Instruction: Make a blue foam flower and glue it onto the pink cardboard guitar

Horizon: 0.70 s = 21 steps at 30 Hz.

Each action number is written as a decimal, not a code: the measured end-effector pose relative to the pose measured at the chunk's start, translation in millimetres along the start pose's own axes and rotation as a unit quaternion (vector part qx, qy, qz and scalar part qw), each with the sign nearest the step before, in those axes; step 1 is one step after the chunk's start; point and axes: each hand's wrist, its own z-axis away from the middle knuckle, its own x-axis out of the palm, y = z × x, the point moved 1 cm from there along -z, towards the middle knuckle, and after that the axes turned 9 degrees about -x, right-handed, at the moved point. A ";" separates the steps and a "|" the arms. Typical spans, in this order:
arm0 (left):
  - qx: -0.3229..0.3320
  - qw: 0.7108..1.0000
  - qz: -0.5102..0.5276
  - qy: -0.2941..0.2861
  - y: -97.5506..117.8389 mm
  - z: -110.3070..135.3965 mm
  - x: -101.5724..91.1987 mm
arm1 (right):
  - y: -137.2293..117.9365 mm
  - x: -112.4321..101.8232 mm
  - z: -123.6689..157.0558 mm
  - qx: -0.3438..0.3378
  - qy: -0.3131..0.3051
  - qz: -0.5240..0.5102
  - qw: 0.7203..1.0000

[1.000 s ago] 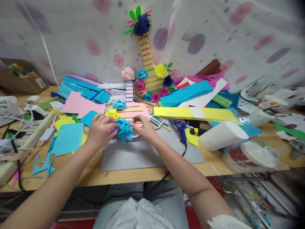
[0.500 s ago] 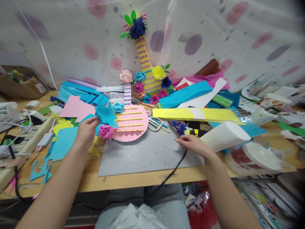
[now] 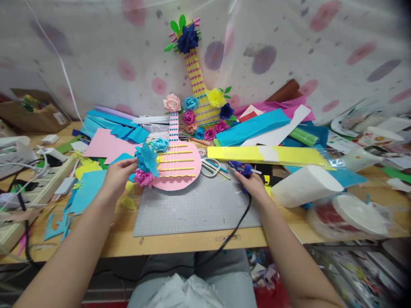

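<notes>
My left hand (image 3: 118,175) pinches a blue paper flower (image 3: 147,158) and holds it up over the left edge of a pink paper guitar (image 3: 180,164). A pink paper rose (image 3: 144,178) sits on the guitar just below the flower. My right hand (image 3: 253,185) is closed around the handle of a blue glue gun (image 3: 243,169), which lies at the far right corner of a grey cutting mat (image 3: 199,205). The gun's black cord (image 3: 234,233) runs off the table's front edge.
Scissors (image 3: 210,166) lie between guitar and glue gun. A yellow flowered guitar (image 3: 201,85) leans on the spotted backdrop. Coloured paper sheets (image 3: 253,126) cover the back; a white paper roll (image 3: 305,185) lies right, a power strip (image 3: 38,179) left.
Both hands were together on the blue flower at the guitar. The left hand then lifted the flower leftward, while the right hand swung out right and closed on the glue gun.
</notes>
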 end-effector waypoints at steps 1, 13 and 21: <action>-0.008 1.000 0.004 0.008 0.6 -2.1 -1.7 | -3.1 -0.8 0.0 0.006 0.009 -0.027 1.000; -0.106 0.988 0.008 -0.112 23.9 25.8 34.1 | -97.7 36.0 -2.5 -0.102 -0.036 -0.323 0.940; -0.140 0.977 -0.015 -0.161 22.5 15.6 34.8 | -108.8 73.3 16.7 -0.138 -0.116 -0.367 0.912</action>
